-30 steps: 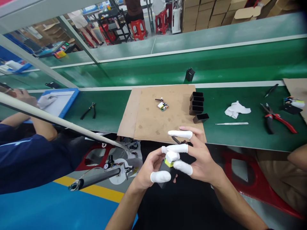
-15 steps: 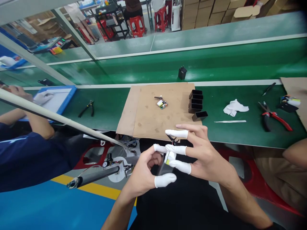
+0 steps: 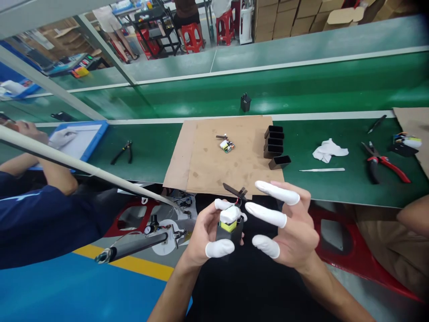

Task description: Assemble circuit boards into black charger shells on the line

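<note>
My left hand (image 3: pixel 208 232) grips a small black housing (image 3: pixel 230 233) with a yellow and white part seated in its top and thin wires sticking up from it. White finger cots cover my fingertips. My right hand (image 3: pixel 288 223) hovers just right of the housing, fingers spread and apart from it, holding nothing. Both hands are below the near edge of the cardboard sheet (image 3: pixel 208 170). On that sheet lie a small circuit board (image 3: pixel 227 145) and a row of empty black housings (image 3: pixel 275 143).
A green conveyor belt (image 3: pixel 301 89) carries one black housing (image 3: pixel 245 102). On the bench lie black pliers (image 3: pixel 123 152), a white cloth (image 3: pixel 328 150), tweezers (image 3: pixel 321 170) and red-handled pliers (image 3: pixel 385 163). A person in a dark blue sleeve (image 3: pixel 40 219) sits at my left; another's arm (image 3: pixel 412 214) at right.
My right hand has pulled away from the housing and opened its fingers. The left hand still holds the housing. The black housing on the belt has drifted left.
</note>
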`<state>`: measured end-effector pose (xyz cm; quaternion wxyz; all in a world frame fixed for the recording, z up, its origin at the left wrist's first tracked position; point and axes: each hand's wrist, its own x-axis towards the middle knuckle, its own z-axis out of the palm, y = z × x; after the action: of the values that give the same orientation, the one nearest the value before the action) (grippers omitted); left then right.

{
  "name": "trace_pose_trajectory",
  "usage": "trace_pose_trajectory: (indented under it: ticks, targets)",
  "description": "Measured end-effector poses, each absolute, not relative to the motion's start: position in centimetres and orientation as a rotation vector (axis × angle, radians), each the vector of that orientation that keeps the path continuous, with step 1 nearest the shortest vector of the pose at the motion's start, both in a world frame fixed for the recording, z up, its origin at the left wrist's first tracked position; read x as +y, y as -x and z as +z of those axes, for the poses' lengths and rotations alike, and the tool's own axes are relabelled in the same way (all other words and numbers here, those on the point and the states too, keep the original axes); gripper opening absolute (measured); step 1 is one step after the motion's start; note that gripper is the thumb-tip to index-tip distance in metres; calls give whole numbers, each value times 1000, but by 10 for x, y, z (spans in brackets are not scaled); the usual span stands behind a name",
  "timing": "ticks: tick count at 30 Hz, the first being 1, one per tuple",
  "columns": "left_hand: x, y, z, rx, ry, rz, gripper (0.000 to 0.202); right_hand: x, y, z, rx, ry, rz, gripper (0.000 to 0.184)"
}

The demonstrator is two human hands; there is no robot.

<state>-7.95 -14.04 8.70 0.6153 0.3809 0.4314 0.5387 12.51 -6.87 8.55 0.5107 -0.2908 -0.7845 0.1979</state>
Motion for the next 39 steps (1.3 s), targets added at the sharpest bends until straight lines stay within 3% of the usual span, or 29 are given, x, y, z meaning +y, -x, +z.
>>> trace_pose_trajectory:
  ticks: [5, 11, 14, 19, 24, 31, 39]
  targets:
    - [-142, 74, 80, 1069, -888, 1268, 72, -84, -113, 84, -1955, 683, 474, 58]
    - [-136, 70, 92, 988, -887, 1297, 63, -77, -112, 86, -1986, 607, 240, 34]
    - [-135, 67, 94, 956, -871, 1269, 59, -76, -115, 80, -2013, 589, 199, 34]
    - [-140, 65, 86, 908, -823, 1368, 63, -83, -117, 72, -1826, 728, 382, 56]
    - [-141, 63, 77, 948, -911, 1458, 68, -98, -115, 79, -1859, 800, 481, 43]
    - [-133, 64, 69, 1024, -1169, 1559, 65, -119, -107, 85, -1709, 865, 924, 51]
    - [-135, 63, 57, 1120, -1315, 1564, 72, -120, -107, 77, -1677, 859, 850, 56]
